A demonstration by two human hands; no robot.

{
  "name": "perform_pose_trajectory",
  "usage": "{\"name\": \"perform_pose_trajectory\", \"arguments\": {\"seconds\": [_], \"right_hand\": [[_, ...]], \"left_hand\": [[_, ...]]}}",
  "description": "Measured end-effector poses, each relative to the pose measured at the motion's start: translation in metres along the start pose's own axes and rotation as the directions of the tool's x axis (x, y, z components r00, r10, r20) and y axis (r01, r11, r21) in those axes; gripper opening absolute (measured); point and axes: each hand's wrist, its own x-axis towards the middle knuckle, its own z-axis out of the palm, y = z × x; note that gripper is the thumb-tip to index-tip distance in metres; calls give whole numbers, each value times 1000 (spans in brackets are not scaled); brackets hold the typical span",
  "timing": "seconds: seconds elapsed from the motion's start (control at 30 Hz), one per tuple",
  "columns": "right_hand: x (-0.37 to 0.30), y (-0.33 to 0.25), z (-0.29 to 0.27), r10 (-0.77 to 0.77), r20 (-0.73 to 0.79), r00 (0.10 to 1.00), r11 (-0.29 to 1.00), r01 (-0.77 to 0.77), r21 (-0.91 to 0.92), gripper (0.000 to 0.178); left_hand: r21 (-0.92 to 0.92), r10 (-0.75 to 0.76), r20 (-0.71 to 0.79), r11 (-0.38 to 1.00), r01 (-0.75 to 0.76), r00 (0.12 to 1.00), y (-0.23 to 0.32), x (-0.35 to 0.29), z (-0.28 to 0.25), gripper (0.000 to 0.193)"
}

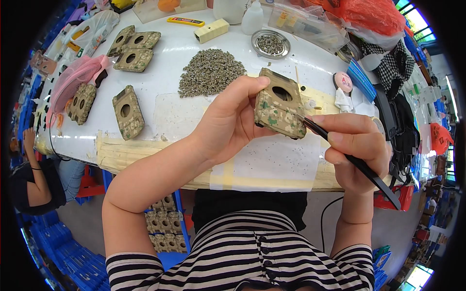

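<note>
My left hand (228, 121) holds a camouflage-patterned plastic part (279, 104) with a round hole, lifted above the white table (165, 53). My right hand (357, 148) grips black tweezers (354, 162), whose tip touches the part's lower right edge. Behind the part lies a heap of small grey-green pieces (209, 72). A round metal dish (271, 44) at the back holds more of them.
Several more camouflage parts lie on the table's left (127, 111) (133, 48) (81, 102), and more fill a bin below the table (162, 223). A pink net (75, 77), a yellow cutter (186, 21), a white bottle (252, 18) and bags stand about. Another person (34, 179) sits at left.
</note>
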Motion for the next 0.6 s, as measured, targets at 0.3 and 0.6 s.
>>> {"name": "perform_pose_trajectory", "arguments": {"seconds": [0.3, 0.6], "right_hand": [[-1, 1, 0, 6, -12, 1000, 1000, -6, 16, 27], [-2, -4, -3, 46, 72, 996, 997, -42, -62, 27]], "left_hand": [[-4, 2, 7, 1000, -2, 1000, 0, 0, 0, 53], [13, 4, -17, 1000, -3, 1000, 1, -1, 1, 52]]}}
